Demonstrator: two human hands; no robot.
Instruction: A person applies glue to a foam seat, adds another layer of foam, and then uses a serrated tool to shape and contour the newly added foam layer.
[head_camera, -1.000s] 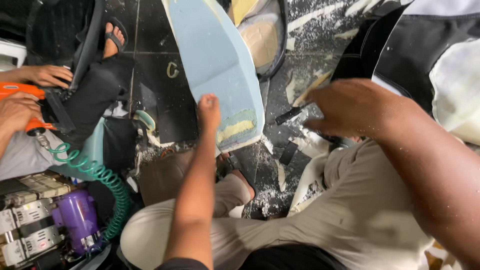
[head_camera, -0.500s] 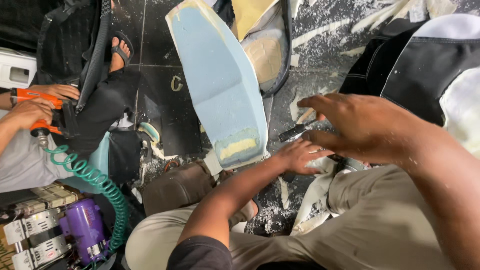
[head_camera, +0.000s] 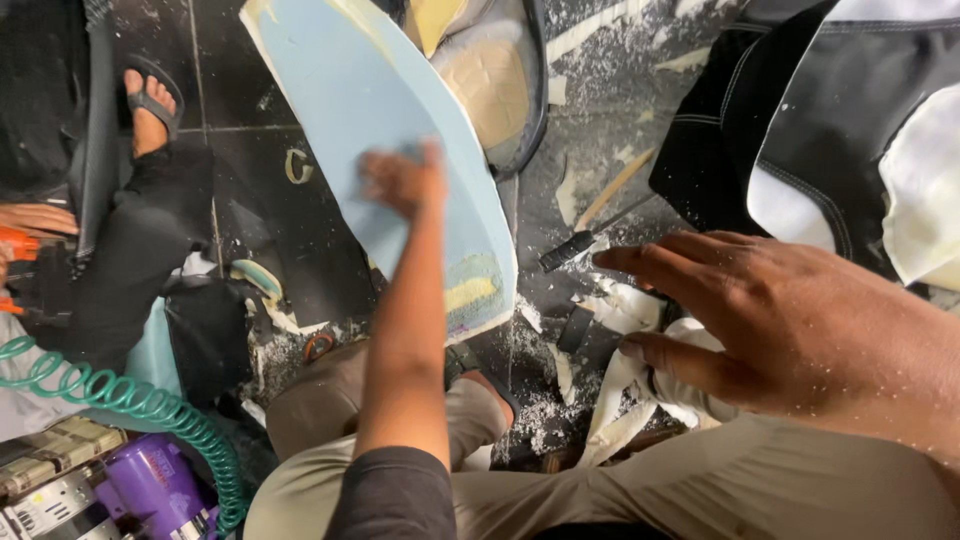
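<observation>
The left hand (head_camera: 403, 180) lies on the pale blue foam sheet (head_camera: 340, 100), fingers loosely curled and blurred; whether it pinches the foam or only presses on it I cannot tell. Below that hand, near the sheet's lower edge, sits a yellow and green patch (head_camera: 472, 290). The right hand (head_camera: 780, 320) hovers spread wide, fingers apart, holding nothing. Just past its fingertips a dark-handled brush (head_camera: 585, 238) lies on the black floor (head_camera: 600, 100), and under its fingers are white foam scraps (head_camera: 615, 400). Beyond the right hand is a black and white seat cover (head_camera: 850, 130). Far left of the left hand, a green coiled hose (head_camera: 130, 400) runs beside a purple machine (head_camera: 150, 485).
</observation>
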